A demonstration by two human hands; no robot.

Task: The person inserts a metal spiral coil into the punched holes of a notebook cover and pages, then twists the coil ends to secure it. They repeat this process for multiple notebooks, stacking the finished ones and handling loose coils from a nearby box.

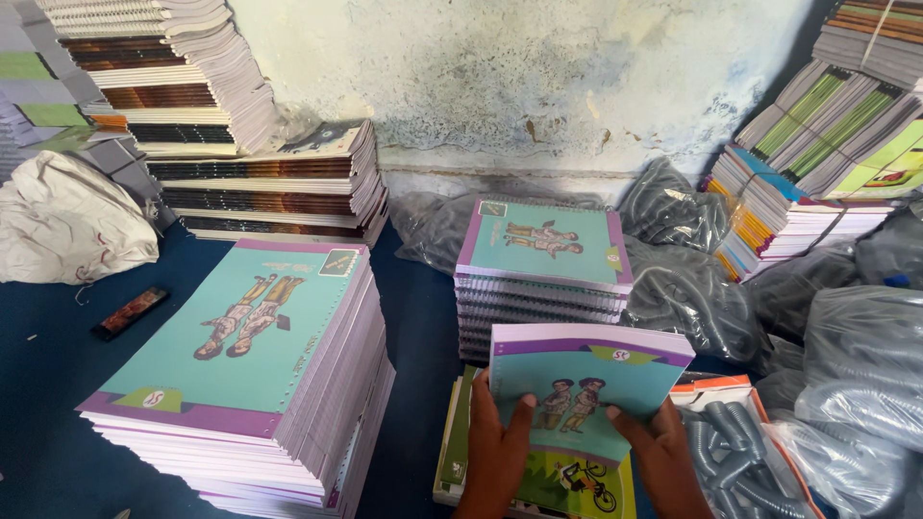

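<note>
**Both hands on a teal notebook**

The left hand [495,452] and right hand [663,457] each had a clenched grip on the teal notebook [582,384], tilted up over the green-covered pile [538,481]. A bound stack [543,274] sat just behind; a taller unbound stack [245,375] stood left. It looked mid-sorting: placing it squarely calls for both hands.

Left hand: my left hand [495,452] grips the near left edge of a teal notebook [584,384], thumb on its cover.
Right hand: my right hand [663,457] holds the near right edge, thumb on the cover.
Notebook: tilted up above a green-covered book [567,481] on the blue floor [58,336].
Left of me: tall stack of unbound teal books [260,375].
Ahead: shorter stack of spiral-bound notebooks [543,274].
Right: bags of grey plastic coils [846,365].
</note>
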